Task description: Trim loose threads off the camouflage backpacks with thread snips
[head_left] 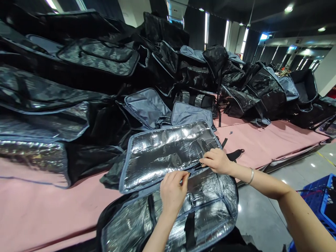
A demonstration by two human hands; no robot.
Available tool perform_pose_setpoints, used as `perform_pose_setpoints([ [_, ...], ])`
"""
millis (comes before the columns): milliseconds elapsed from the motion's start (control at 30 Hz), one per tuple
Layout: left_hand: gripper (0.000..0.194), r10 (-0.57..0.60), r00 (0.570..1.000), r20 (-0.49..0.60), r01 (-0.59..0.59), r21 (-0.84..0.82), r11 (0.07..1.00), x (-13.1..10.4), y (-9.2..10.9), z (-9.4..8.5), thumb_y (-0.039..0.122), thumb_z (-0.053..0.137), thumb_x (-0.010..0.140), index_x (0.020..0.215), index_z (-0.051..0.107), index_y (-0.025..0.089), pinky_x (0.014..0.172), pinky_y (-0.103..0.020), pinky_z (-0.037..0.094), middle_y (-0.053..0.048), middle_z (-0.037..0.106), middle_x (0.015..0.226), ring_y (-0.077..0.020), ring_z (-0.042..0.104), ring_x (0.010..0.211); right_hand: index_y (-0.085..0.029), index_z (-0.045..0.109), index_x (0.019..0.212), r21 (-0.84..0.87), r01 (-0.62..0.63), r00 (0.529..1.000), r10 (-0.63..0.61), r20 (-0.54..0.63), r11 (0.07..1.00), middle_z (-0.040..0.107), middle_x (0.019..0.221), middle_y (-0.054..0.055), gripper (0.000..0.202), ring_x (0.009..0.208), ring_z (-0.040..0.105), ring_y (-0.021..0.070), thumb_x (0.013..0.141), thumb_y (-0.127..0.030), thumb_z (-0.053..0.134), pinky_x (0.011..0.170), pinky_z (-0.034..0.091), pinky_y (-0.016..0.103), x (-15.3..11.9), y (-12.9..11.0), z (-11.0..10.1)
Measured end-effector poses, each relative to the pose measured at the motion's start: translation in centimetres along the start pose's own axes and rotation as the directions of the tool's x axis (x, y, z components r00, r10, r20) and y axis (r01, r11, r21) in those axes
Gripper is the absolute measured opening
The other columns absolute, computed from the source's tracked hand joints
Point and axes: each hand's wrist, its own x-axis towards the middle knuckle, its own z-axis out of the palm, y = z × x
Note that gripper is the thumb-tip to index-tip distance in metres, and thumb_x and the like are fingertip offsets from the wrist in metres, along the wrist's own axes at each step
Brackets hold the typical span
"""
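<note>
An open backpack with a silver foil lining (204, 213) lies in front of me, its foil-lined flap (168, 154) folded back and edged in grey-blue. My left hand (173, 190) is at the seam between flap and body, thumb and fingers pinched together. To its right, my right hand (215, 161) pinches at the same seam, near the flap's lower right corner. Some thin dark material shows between the two hands; what exactly each holds is too small to make out. A dark strap lies across the foil inside the bag.
The bags rest on a pink-covered table (252, 140). Black and camouflage bags (99, 56) are piled at the left and back, several with grey linings open. A blue crate (317, 199) stands on the floor at the right. A black strap end (235, 154) sticks out beyond my right hand.
</note>
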Motion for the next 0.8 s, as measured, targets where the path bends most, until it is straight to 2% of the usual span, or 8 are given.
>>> perform_pose_setpoints([
  [200, 0.015, 0.019, 0.999, -0.042, -0.019, -0.020, 1.000, -0.2, -0.7, 0.7, 0.024, 0.051, 0.085, 0.075, 0.060, 0.019, 0.067, -0.030, 0.039, -0.003, 0.065, 0.072, -0.0195, 0.053, 0.072, -0.018, 0.062, 0.091, -0.118, 0.102, 0.993, -0.109, -0.054, 0.988, 0.062, 0.079, 0.001, 0.015, 0.064, 0.042, 0.0132, 0.092, -0.018, 0.046, 0.056, 0.027, 0.028, 0.4, -0.6, 0.4],
  [500, 0.015, 0.046, 0.995, -0.092, -0.051, -0.050, 0.997, -0.1, -0.3, 0.2, 0.024, 0.052, 0.086, 0.075, 0.061, 0.019, 0.065, -0.031, 0.039, -0.003, 0.065, 0.071, -0.0192, 0.053, 0.070, -0.019, 0.062, 0.086, -0.154, 0.058, 0.997, -0.064, -0.034, 0.986, 0.062, 0.075, 0.000, 0.018, 0.062, 0.043, 0.0142, 0.092, -0.018, 0.045, 0.055, 0.026, 0.030, 0.5, -0.9, 0.9],
  [533, 0.014, 0.071, 0.994, -0.089, -0.077, -0.067, 0.995, -0.3, -0.1, -0.1, 0.024, 0.053, 0.085, 0.075, 0.061, 0.019, 0.066, -0.031, 0.039, -0.003, 0.065, 0.071, -0.0188, 0.054, 0.071, -0.019, 0.062, 0.088, -0.125, 0.027, 0.999, -0.032, -0.033, 0.992, 0.062, 0.075, 0.001, 0.019, 0.063, 0.044, 0.0145, 0.093, -0.020, 0.044, 0.055, 0.027, 0.030, 0.4, -1.0, 0.8],
  [600, 0.013, 0.200, 0.979, -0.034, -0.202, -0.140, 0.969, -0.5, 0.0, -1.0, 0.024, 0.055, 0.085, 0.074, 0.062, 0.020, 0.069, -0.031, 0.041, -0.002, 0.066, 0.072, -0.0179, 0.055, 0.072, -0.018, 0.062, 0.090, -0.030, -0.078, 0.996, 0.077, -0.036, 0.996, 0.062, 0.078, 0.003, 0.019, 0.066, 0.047, 0.0157, 0.094, -0.023, 0.043, 0.058, 0.031, 0.030, 0.1, -1.4, 0.3],
  [667, 0.011, 0.353, 0.936, 0.002, -0.344, -0.222, 0.913, -0.6, -0.4, -2.0, 0.023, 0.057, 0.084, 0.075, 0.063, 0.021, 0.072, -0.031, 0.042, -0.002, 0.066, 0.073, -0.0172, 0.055, 0.074, -0.016, 0.060, 0.093, 0.104, -0.221, 0.973, 0.226, -0.045, 0.970, 0.062, 0.081, 0.005, 0.019, 0.071, 0.050, 0.0170, 0.093, -0.025, 0.044, 0.062, 0.036, 0.030, -0.3, -2.1, -0.3],
  [700, 0.009, 0.389, 0.921, -0.013, -0.382, -0.226, 0.896, -0.5, -0.8, -2.4, 0.023, 0.058, 0.083, 0.077, 0.063, 0.020, 0.072, -0.031, 0.043, -0.002, 0.066, 0.074, -0.0173, 0.055, 0.075, -0.016, 0.060, 0.095, 0.179, -0.292, 0.951, 0.305, -0.047, 0.939, 0.061, 0.082, 0.006, 0.018, 0.074, 0.052, 0.0176, 0.093, -0.026, 0.045, 0.064, 0.038, 0.029, -0.5, -2.6, -0.7],
  [733, 0.007, 0.382, 0.923, -0.048, -0.384, -0.186, 0.904, -0.4, -1.4, -2.8, 0.023, 0.058, 0.083, 0.080, 0.063, 0.019, 0.072, -0.032, 0.043, -0.003, 0.066, 0.076, -0.0177, 0.056, 0.075, -0.015, 0.059, 0.097, 0.255, -0.358, 0.924, 0.379, -0.040, 0.898, 0.061, 0.083, 0.007, 0.018, 0.076, 0.053, 0.0180, 0.092, -0.027, 0.046, 0.066, 0.040, 0.029, -0.7, -3.1, -0.9],
  [800, 0.009, 0.304, 0.945, -0.118, -0.310, -0.032, 0.950, 0.1, -2.9, -3.1, 0.023, 0.058, 0.083, 0.088, 0.063, 0.017, 0.072, -0.032, 0.044, -0.006, 0.066, 0.081, -0.0188, 0.056, 0.076, -0.016, 0.058, 0.099, 0.386, -0.475, 0.857, 0.515, 0.000, 0.790, 0.060, 0.086, 0.007, 0.018, 0.079, 0.055, 0.0180, 0.090, -0.029, 0.049, 0.069, 0.043, 0.029, -1.1, -4.3, -1.3],
])
